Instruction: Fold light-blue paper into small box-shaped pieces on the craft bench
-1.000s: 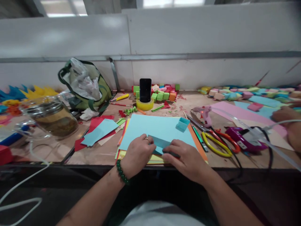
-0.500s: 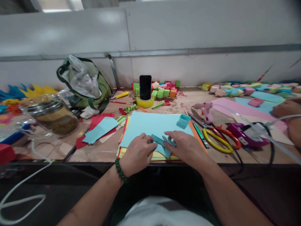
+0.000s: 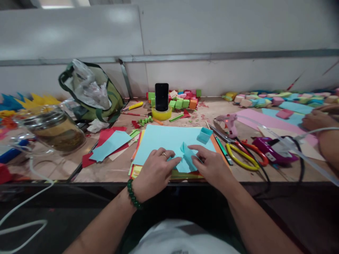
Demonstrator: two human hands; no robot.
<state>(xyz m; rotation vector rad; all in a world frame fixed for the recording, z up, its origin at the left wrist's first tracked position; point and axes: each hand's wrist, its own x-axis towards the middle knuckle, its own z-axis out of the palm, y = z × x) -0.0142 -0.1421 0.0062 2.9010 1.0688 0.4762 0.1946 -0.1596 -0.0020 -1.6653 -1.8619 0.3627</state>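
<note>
A piece of folded light-blue paper [image 3: 187,159] stands partly raised between my hands, low on a stack of coloured sheets whose top sheet [image 3: 161,135] is light blue. My left hand [image 3: 158,166] pinches the paper's left edge between thumb and index finger. On the other side, my right hand [image 3: 212,163] grips its right part, with thumb and index finger bent around a fold. A small open light-blue paper box [image 3: 204,135] rests on the top sheet, just beyond my right hand.
Scissors [image 3: 242,155], a pink glue gun [image 3: 231,126] and a purple power strip [image 3: 272,151] with cables lie right. Paper scraps [image 3: 109,145] and a glass jar [image 3: 54,128] are left. A phone [image 3: 161,97] leans behind yellow tape [image 3: 161,113]. Another person's hand [image 3: 315,120] is far right.
The folded paper has been opened up and now stands higher, its flap pointing upward. Both hands still hold it, and the right fingers have shifted along it. The view has turned slightly right.
</note>
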